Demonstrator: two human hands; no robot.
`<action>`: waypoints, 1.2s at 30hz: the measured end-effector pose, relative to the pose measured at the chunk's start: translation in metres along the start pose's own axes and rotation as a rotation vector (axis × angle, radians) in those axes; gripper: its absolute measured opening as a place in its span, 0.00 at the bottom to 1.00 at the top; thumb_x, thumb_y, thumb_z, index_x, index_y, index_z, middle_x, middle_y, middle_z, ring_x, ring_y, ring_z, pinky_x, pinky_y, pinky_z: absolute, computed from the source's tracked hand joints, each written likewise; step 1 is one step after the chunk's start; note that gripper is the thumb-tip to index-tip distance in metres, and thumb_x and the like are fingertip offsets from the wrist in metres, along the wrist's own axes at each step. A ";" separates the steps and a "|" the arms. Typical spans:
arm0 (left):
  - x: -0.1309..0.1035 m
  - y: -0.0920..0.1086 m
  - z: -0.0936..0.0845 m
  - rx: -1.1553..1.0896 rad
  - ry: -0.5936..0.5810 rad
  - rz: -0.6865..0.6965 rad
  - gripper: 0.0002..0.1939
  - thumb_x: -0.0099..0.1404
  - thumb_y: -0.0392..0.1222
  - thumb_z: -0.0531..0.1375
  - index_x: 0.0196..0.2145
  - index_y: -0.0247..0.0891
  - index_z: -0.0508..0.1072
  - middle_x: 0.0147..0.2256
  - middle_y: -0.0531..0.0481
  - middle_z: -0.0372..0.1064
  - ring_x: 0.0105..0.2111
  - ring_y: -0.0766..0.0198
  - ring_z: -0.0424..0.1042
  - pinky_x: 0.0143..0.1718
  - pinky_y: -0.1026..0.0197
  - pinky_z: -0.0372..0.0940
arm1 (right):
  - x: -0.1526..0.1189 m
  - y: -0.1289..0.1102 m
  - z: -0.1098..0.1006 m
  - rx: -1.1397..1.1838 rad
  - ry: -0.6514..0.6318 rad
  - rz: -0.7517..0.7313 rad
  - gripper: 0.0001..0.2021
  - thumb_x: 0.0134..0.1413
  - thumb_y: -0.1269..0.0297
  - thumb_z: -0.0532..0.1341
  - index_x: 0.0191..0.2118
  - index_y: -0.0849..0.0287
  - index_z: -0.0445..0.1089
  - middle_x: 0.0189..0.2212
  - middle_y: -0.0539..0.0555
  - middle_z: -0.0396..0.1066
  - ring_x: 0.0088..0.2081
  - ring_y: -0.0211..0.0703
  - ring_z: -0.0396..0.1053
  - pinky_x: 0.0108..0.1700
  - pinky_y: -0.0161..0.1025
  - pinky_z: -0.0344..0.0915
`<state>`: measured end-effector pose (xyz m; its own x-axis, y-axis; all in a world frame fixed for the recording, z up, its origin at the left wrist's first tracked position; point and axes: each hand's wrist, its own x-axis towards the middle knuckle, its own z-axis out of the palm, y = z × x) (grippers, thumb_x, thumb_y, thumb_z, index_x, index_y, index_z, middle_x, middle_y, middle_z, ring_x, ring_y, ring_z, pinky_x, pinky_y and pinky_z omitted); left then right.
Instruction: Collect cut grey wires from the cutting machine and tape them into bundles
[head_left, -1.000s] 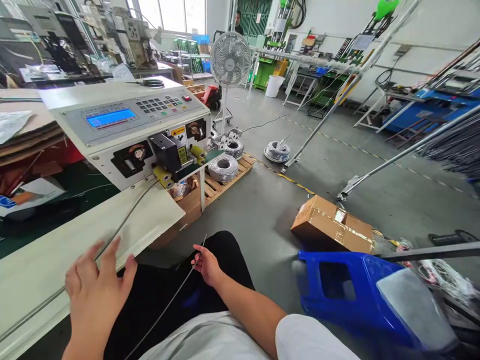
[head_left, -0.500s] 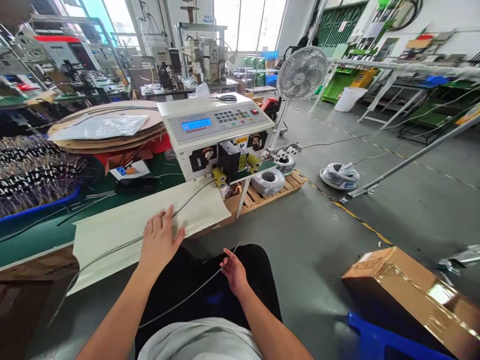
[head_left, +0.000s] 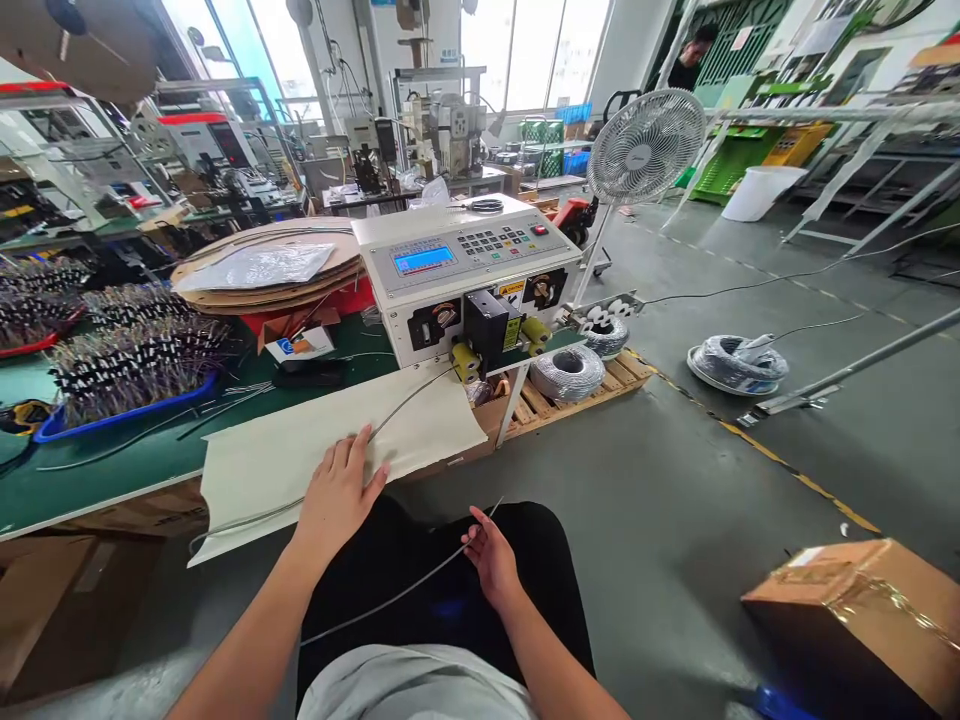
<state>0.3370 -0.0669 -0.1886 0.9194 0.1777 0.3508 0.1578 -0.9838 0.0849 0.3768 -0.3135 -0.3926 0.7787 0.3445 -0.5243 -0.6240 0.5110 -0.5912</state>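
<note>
My left hand [head_left: 339, 490] lies flat with fingers stretched over a grey cable [head_left: 409, 402] on a cream sheet [head_left: 277, 455]. This cable runs out of the yellow rollers [head_left: 465, 362] of a white cable machine [head_left: 469, 262], passes under my hand and bends at the sheet's left edge. Above my lap, my right hand [head_left: 491, 555] is closed around a separate length of grey cable [head_left: 409, 590]. Its short tip points up past my fingers, and the rest trails down left across my dark trousers.
Blue trays [head_left: 127, 415] of wire bundles stand on the green table [head_left: 90, 480] at left. Behind the sheet are round cardboard discs [head_left: 262, 265]. Cable coils [head_left: 568, 372] rest on a pallet, near a fan [head_left: 645, 145]. A cardboard box [head_left: 862, 610] is on the floor at right.
The view has turned left, so everything sits further right. The cable's far part, which hung long past the sheet's left edge, now shows as a short bend there. Both hands keep their poses.
</note>
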 end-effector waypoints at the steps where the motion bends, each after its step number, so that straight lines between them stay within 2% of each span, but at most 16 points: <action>1: -0.001 -0.002 -0.001 -0.008 -0.007 -0.001 0.35 0.70 0.58 0.49 0.68 0.41 0.47 0.54 0.39 0.65 0.53 0.49 0.66 0.50 0.50 0.65 | 0.000 0.000 0.000 0.001 -0.002 0.003 0.21 0.51 0.48 0.66 0.49 0.52 0.74 0.26 0.46 0.67 0.32 0.38 0.70 0.34 0.34 0.65; 3: -0.003 -0.009 -0.004 -0.021 -0.027 0.011 0.33 0.70 0.57 0.49 0.67 0.40 0.50 0.53 0.40 0.66 0.52 0.51 0.67 0.49 0.51 0.66 | 0.002 0.000 -0.001 0.004 -0.009 0.006 0.21 0.51 0.49 0.66 0.49 0.52 0.74 0.26 0.46 0.67 0.32 0.38 0.70 0.34 0.34 0.65; 6: -0.013 -0.021 -0.010 -0.027 -0.078 0.103 0.23 0.71 0.55 0.49 0.57 0.41 0.64 0.47 0.45 0.71 0.46 0.56 0.71 0.42 0.57 0.66 | 0.004 0.001 -0.002 0.006 -0.007 0.004 0.22 0.51 0.49 0.66 0.49 0.52 0.74 0.26 0.46 0.67 0.32 0.38 0.70 0.33 0.34 0.64; 9: -0.036 -0.024 -0.014 0.014 -0.045 0.223 0.14 0.72 0.48 0.50 0.44 0.42 0.72 0.36 0.49 0.74 0.38 0.61 0.72 0.37 0.60 0.64 | 0.004 -0.001 0.000 0.001 -0.003 -0.007 0.22 0.50 0.49 0.66 0.49 0.54 0.74 0.26 0.47 0.68 0.31 0.39 0.71 0.32 0.34 0.64; 11: -0.058 -0.015 -0.011 0.023 -0.047 0.262 0.11 0.71 0.46 0.52 0.42 0.42 0.73 0.34 0.51 0.75 0.35 0.62 0.72 0.37 0.60 0.63 | 0.002 -0.002 0.003 -0.003 -0.009 -0.029 0.22 0.50 0.49 0.66 0.48 0.56 0.74 0.26 0.49 0.71 0.31 0.41 0.71 0.33 0.36 0.65; 14: -0.097 0.011 0.011 -0.039 -0.192 0.171 0.13 0.72 0.47 0.51 0.42 0.43 0.73 0.34 0.50 0.76 0.34 0.63 0.72 0.36 0.61 0.62 | -0.001 -0.004 0.007 -0.021 -0.015 -0.054 0.20 0.51 0.50 0.65 0.46 0.57 0.75 0.31 0.54 0.75 0.32 0.44 0.73 0.35 0.38 0.66; 17: -0.133 0.036 0.046 -0.112 -0.400 0.026 0.18 0.73 0.50 0.47 0.41 0.42 0.74 0.30 0.50 0.76 0.31 0.63 0.73 0.31 0.61 0.60 | 0.000 -0.002 0.007 -0.045 -0.034 -0.037 0.18 0.54 0.53 0.63 0.47 0.56 0.74 0.42 0.57 0.78 0.39 0.47 0.76 0.39 0.40 0.68; 20: -0.153 0.048 0.074 -0.126 -0.550 -0.047 0.21 0.74 0.50 0.44 0.41 0.40 0.74 0.29 0.49 0.75 0.29 0.63 0.73 0.29 0.61 0.58 | 0.001 0.001 0.003 -0.056 -0.058 -0.031 0.17 0.56 0.55 0.61 0.48 0.57 0.74 0.46 0.58 0.77 0.44 0.48 0.76 0.44 0.42 0.69; 22: -0.156 0.048 0.083 -0.126 -0.587 -0.064 0.22 0.74 0.50 0.43 0.41 0.40 0.74 0.29 0.49 0.75 0.30 0.62 0.73 0.30 0.61 0.57 | 0.000 0.002 0.001 -0.057 -0.073 -0.041 0.17 0.57 0.54 0.61 0.48 0.57 0.74 0.46 0.58 0.77 0.45 0.49 0.76 0.45 0.43 0.69; 24: -0.155 0.045 0.085 -0.136 -0.583 -0.060 0.21 0.74 0.50 0.43 0.43 0.41 0.74 0.31 0.49 0.75 0.32 0.62 0.74 0.31 0.62 0.58 | -0.001 0.002 0.000 -0.053 -0.087 -0.049 0.18 0.57 0.54 0.61 0.49 0.57 0.74 0.46 0.59 0.77 0.45 0.49 0.76 0.46 0.43 0.69; 27: -0.151 0.042 0.082 -0.136 -0.536 -0.022 0.20 0.74 0.48 0.43 0.44 0.42 0.73 0.36 0.49 0.76 0.36 0.63 0.73 0.35 0.62 0.59 | -0.001 0.001 0.001 -0.055 -0.112 -0.038 0.19 0.58 0.54 0.60 0.51 0.58 0.73 0.44 0.59 0.78 0.43 0.48 0.76 0.44 0.42 0.69; 30: -0.148 0.041 0.081 -0.116 -0.481 0.025 0.19 0.74 0.47 0.44 0.44 0.42 0.74 0.37 0.48 0.74 0.38 0.62 0.71 0.38 0.61 0.61 | -0.002 0.001 0.002 -0.086 -0.119 -0.030 0.19 0.58 0.53 0.60 0.51 0.57 0.72 0.41 0.57 0.79 0.40 0.47 0.77 0.41 0.41 0.70; 36: -0.142 0.040 0.089 -0.095 -0.398 0.065 0.17 0.72 0.46 0.48 0.45 0.41 0.75 0.40 0.45 0.71 0.41 0.59 0.68 0.42 0.59 0.63 | -0.001 0.004 0.000 -0.118 -0.110 -0.053 0.18 0.58 0.51 0.60 0.47 0.58 0.74 0.35 0.56 0.79 0.36 0.45 0.76 0.37 0.38 0.68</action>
<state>0.2442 -0.1333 -0.3178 0.9968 0.0743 -0.0281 0.0779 -0.9829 0.1666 0.3738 -0.3120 -0.3941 0.8088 0.4070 -0.4244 -0.5804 0.4366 -0.6874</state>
